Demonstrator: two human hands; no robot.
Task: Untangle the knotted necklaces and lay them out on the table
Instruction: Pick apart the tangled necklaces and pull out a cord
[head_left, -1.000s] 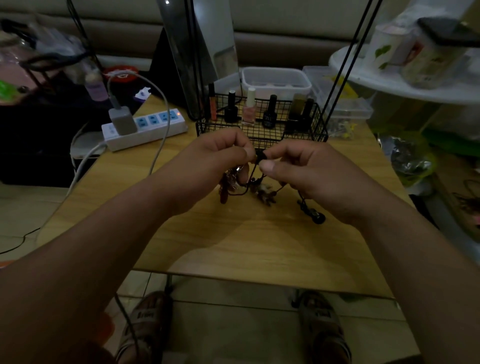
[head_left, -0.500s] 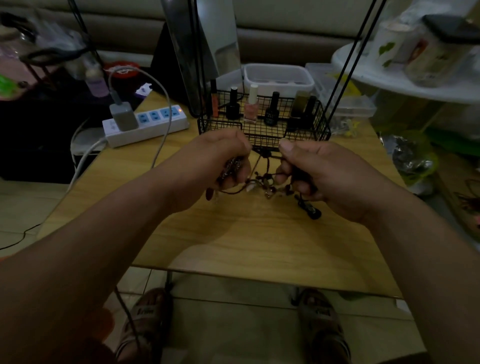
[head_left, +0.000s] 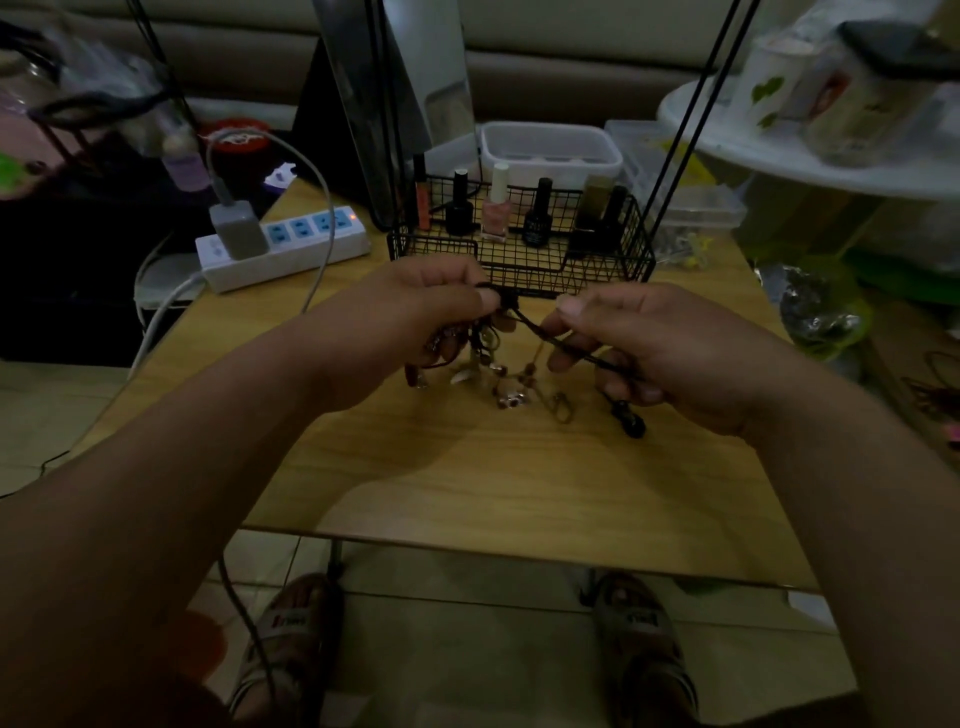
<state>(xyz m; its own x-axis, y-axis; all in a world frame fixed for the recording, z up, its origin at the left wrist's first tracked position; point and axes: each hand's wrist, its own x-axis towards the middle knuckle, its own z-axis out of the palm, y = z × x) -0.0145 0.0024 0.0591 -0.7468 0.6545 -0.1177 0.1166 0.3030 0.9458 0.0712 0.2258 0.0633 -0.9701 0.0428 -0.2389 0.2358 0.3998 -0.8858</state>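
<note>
A: Nearest first?
B: Sandals (head_left: 291, 639) on the floor, well in front of the basket (head_left: 519, 270), under the table (head_left: 519, 509) edge.
A: Hands?
B: Left hand (head_left: 410, 322) pinches the black cord (head_left: 527, 322) just in front of the basket. Right hand (head_left: 670, 353) pinches the same cord, front-right of the basket.
A: Necklaces (head_left: 511, 399)?
B: Tangled, hanging between both hands in front of the basket, beads low over the table (touching it? can't tell).
A: Far?
B: Bottles (head_left: 496, 208) upright inside the basket, power strip (head_left: 291, 249) left of it.
</note>
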